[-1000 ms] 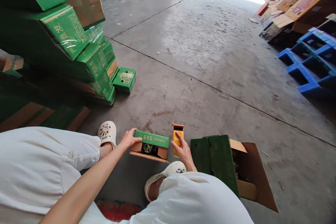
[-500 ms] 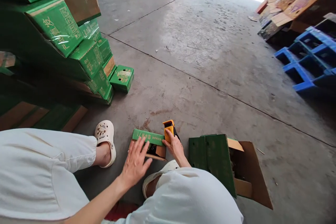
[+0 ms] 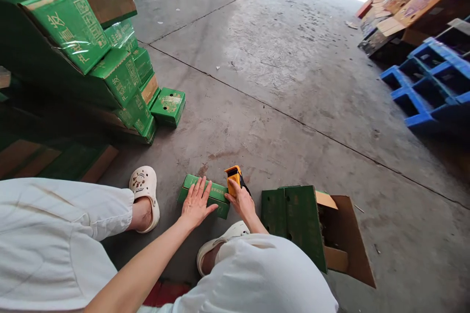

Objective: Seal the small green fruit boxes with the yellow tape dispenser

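A small green box [image 3: 219,189] lies on the floor between my feet, its top flaps now folded down and meeting along the middle. My left hand [image 3: 197,201] rests on the flaps with its fingers spread. At the right end of the box, my right hand [image 3: 242,201] is wrapped round a yellow and black tape dispenser [image 3: 232,174]. The fingertips of that hand are close to the box's edge. Just right of my right wrist stands a larger dark green box [image 3: 299,220] with its brown flap [image 3: 354,239] open; its contents are hard to make out.
Green boxes [image 3: 73,29] are piled at the left, with a small closed box [image 3: 169,106] at their foot. Blue pallets [image 3: 422,78] and flattened brown cartons [image 3: 422,5] are at the right. My shoes [image 3: 145,190] flank the small box. Something red [image 3: 167,293] lies below.
My left hand has come down onto the small box, and the near flap that was open is now closed under it. My right hand still has the dispenser. The view has shifted slightly.
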The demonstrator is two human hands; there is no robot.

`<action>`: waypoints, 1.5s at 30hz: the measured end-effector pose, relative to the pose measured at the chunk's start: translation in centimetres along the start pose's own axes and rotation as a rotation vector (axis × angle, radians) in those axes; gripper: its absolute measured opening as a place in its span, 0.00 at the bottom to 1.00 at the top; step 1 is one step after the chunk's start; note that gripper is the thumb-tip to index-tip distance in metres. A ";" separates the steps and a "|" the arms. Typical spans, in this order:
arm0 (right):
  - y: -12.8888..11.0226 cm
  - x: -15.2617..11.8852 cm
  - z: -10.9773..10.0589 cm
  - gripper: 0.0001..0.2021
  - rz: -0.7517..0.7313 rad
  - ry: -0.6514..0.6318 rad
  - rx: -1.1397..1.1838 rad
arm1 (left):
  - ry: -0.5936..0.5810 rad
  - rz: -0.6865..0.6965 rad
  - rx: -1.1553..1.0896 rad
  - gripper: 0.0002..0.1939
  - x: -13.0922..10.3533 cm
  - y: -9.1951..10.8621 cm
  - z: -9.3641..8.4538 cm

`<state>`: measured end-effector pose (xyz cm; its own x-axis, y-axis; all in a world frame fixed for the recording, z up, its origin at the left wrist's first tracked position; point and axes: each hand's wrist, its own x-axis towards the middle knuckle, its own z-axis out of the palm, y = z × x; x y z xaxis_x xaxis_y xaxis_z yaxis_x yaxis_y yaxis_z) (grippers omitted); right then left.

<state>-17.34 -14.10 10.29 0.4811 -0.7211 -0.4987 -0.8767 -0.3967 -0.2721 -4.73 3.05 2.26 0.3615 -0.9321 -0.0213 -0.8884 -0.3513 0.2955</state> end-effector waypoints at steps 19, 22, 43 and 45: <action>1.2 -0.4 2.4 0.30 -0.347 0.159 -0.344 | -0.247 0.114 0.021 0.77 2.4 -1.7 1.4; 1.4 -0.1 2.7 0.29 -0.348 0.158 -0.303 | -0.248 0.111 0.037 0.75 2.5 -1.7 1.8; 0.9 -0.6 0.3 0.43 -0.132 -0.167 1.026 | -0.304 0.377 0.002 0.64 5.1 -4.5 -1.1; 0.7 -0.6 0.2 0.38 -0.131 -0.250 1.051 | -0.292 0.402 -0.014 0.60 5.7 -4.9 -1.1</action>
<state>-18.25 -13.86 10.26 0.6613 -0.5252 -0.5357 -0.4391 0.3080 -0.8440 2.00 -0.45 1.73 -0.1046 -0.9800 -0.1693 -0.9368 0.0400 0.3476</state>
